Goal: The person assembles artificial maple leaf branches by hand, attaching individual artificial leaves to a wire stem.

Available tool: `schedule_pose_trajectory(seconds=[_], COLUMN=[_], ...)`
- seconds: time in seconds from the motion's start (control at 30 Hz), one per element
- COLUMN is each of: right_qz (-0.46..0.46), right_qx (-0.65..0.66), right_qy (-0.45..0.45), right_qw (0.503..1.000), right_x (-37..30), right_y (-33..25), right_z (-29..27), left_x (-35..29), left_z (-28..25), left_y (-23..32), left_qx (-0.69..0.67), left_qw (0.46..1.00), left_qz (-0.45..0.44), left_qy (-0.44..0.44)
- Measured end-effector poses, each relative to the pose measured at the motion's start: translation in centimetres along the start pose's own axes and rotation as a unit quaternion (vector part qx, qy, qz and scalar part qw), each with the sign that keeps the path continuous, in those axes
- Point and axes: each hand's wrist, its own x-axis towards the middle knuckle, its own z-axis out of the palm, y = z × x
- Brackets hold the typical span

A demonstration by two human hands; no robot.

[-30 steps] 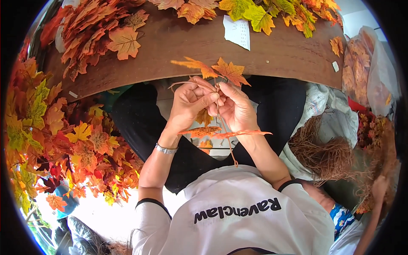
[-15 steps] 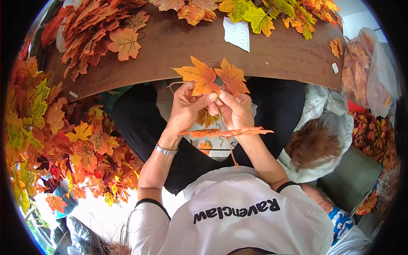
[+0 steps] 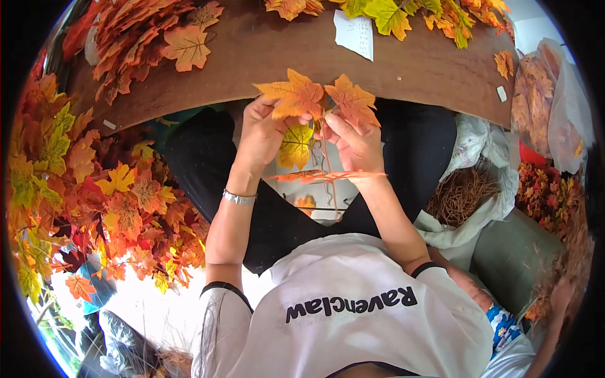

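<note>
Both hands are raised in front of my chest, just below the edge of a brown wooden table (image 3: 265,57). My left hand (image 3: 263,129) pinches an orange artificial maple leaf (image 3: 293,94). My right hand (image 3: 354,142) grips a second orange leaf (image 3: 353,101) and the thin brown stem (image 3: 328,164) that joins them. A yellow leaf (image 3: 295,143) hangs between my palms, and a flat orange leaf (image 3: 321,176) sticks out sideways from the stem lower down. A metal bracelet (image 3: 239,198) sits on my left wrist.
A big heap of orange, yellow and red fake leaves (image 3: 94,195) fills the left side. More leaves (image 3: 145,31) and a white paper slip (image 3: 355,33) lie on the table. A white bag of brown twigs (image 3: 463,192) and a clear bag of leaves (image 3: 548,101) stand at the right.
The leaf sprig has turned so its two top leaves now face up flat. The bag of twigs at the right has opened out again; my hands stayed in place.
</note>
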Motion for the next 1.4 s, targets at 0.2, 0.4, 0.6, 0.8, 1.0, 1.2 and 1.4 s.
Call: schedule_pose_trajectory(seconds=[0.2,0.4,0.6,0.8,1.0,1.2,1.4], right_qz=[-0.072,-0.142,-0.068,-0.342,-0.360,-0.288,-0.095], right_qx=[-0.072,-0.133,-0.214,-0.481,-0.516,-0.428,-0.214], right_qy=[-0.006,-0.038,-0.010,-0.028,-0.154,-0.185,-0.097], right_qw=[0.995,0.980,0.974,0.807,0.762,0.837,0.967], right_x=[-0.1,-0.7,-0.6,-1.0,-0.5,-1.5,-1.4], right_y=[0.1,1.6,-1.2,-6.5,-3.3,-3.8,-3.2], right_z=[-0.1,-0.8,-3.7,-1.4,0.7,-3.0,-4.6], left_x=[0.5,-0.2,-0.3,-0.8,-0.4,-0.2,-0.4], left_z=[0.9,0.6,0.8,1.5,2.3,2.4,3.1], left_y=[0.8,0.3,1.2,0.6,0.6,0.5,1.4], left_qx=[0.022,-0.003,0.225,0.347,0.228,0.138,0.085], left_qw=[0.996,0.998,0.969,0.933,0.972,0.990,0.995], left_qz=[0.044,0.029,0.097,0.079,0.009,0.003,-0.046], left_qy=[0.074,0.052,0.007,-0.062,-0.060,-0.025,-0.037])
